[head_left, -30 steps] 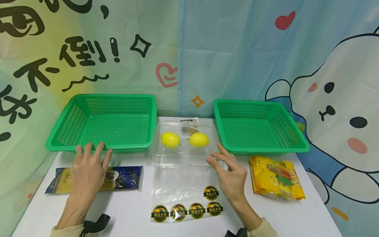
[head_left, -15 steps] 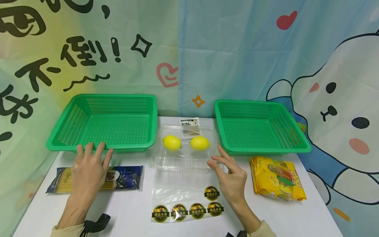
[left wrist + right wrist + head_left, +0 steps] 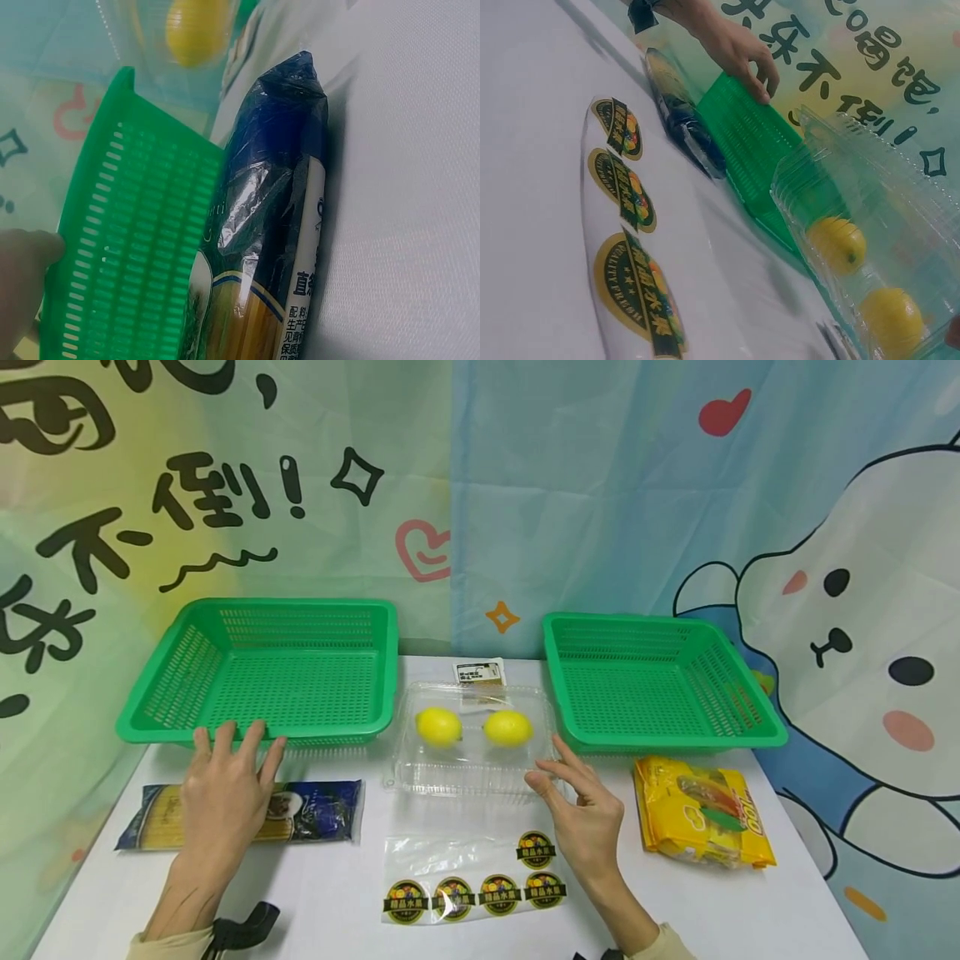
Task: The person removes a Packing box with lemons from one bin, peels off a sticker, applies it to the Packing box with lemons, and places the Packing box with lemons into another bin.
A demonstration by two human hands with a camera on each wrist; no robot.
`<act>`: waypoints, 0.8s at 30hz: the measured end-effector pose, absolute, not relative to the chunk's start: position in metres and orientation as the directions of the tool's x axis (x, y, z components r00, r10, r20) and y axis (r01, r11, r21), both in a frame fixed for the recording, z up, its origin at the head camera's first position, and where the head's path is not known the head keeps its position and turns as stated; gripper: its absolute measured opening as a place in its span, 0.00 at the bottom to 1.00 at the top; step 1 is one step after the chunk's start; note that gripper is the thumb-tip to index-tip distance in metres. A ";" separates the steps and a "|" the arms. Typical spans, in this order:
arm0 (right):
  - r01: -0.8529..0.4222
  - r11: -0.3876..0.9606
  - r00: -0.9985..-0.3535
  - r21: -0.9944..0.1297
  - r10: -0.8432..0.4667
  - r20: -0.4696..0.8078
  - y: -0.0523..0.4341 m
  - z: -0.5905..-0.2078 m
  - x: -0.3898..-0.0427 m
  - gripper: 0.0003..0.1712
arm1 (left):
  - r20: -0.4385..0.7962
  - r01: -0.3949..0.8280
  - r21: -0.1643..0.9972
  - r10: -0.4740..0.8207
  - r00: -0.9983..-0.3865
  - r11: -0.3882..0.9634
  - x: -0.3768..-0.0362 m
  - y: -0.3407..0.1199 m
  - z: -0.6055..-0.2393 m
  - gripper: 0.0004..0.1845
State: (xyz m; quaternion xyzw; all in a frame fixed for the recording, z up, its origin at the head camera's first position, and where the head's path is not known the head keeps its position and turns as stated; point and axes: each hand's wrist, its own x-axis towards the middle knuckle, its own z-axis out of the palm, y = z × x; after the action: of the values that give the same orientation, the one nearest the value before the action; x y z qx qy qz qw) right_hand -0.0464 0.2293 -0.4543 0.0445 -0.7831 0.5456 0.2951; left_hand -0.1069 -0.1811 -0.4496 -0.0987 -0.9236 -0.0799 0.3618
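My right hand has a narrow grip, thumb and fingers pinching the right edge of the clear container, just below centre frame, with 2 lemons inside. My left hand is wide and loose, fingers resting on the near rim of the green basket, centre left. At lower right, a yellow packet lies on the worktop.

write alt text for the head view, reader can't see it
A person's right hand holds the right edge of a clear plastic box containing two lemons. The left hand, over a pasta packet, touches the front rim of the left green basket. A second green basket and yellow packet are at right, stickers in front.
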 end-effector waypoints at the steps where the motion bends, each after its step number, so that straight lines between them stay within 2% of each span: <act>1: -0.388 0.399 -0.824 -0.831 0.253 0.507 0.229 -0.456 -0.046 0.14 | 0.684 0.240 0.077 0.124 -0.719 0.968 -0.107 -0.181 -0.450 0.22; 24: -0.352 0.400 -0.840 -0.846 0.264 0.474 0.229 -0.471 -0.046 0.14 | 0.689 0.238 0.082 0.118 -0.715 0.968 -0.107 -0.180 -0.449 0.21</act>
State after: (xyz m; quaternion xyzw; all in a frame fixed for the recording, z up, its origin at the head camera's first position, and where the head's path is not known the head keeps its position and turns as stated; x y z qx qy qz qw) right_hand -0.0461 0.2295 -0.4706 0.0279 -0.7879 0.5471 0.2812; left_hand -0.1068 -0.1803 -0.4492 -0.0963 -0.9224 -0.0825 0.3648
